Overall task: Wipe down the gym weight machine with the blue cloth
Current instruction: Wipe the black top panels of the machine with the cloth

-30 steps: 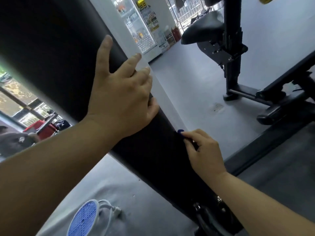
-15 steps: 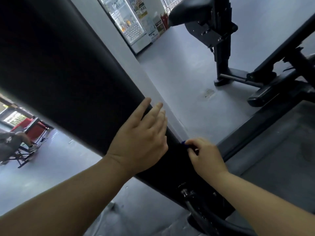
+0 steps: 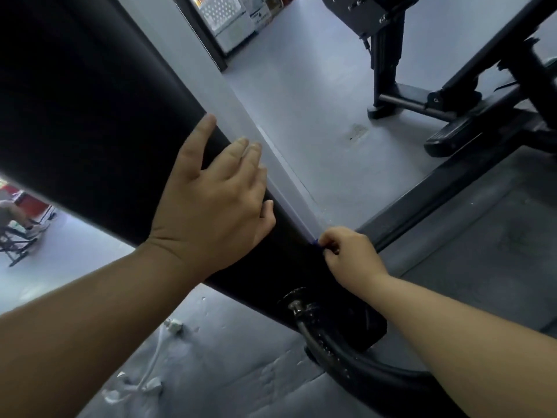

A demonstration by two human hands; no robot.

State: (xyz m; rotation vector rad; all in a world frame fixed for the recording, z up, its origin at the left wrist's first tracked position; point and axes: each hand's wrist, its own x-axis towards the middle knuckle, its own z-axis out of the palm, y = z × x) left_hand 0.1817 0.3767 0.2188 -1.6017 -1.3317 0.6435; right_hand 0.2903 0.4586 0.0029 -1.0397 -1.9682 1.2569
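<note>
A thick black padded beam of the weight machine (image 3: 99, 122) slants from upper left down to a bolted base with a black hose at lower centre. My left hand (image 3: 211, 200) rests flat on the beam, fingers spread over its upper edge. My right hand (image 3: 346, 254) is curled against the beam's lower right edge and pinches the blue cloth (image 3: 315, 243). Only a small blue tip of the cloth shows past the fingers; the remainder is hidden in the hand.
Another black machine frame (image 3: 422, 101) stands on the grey floor at upper right. A dark floor mat (image 3: 497, 236) lies at right. A white cable and plug (image 3: 168, 330) lie on the floor at lower left. A drinks fridge (image 3: 223, 19) stands at the back.
Both hands have slid down the beam toward its base. The view has tilted downward, and the round blue-and-white device on the floor has left the frame.
</note>
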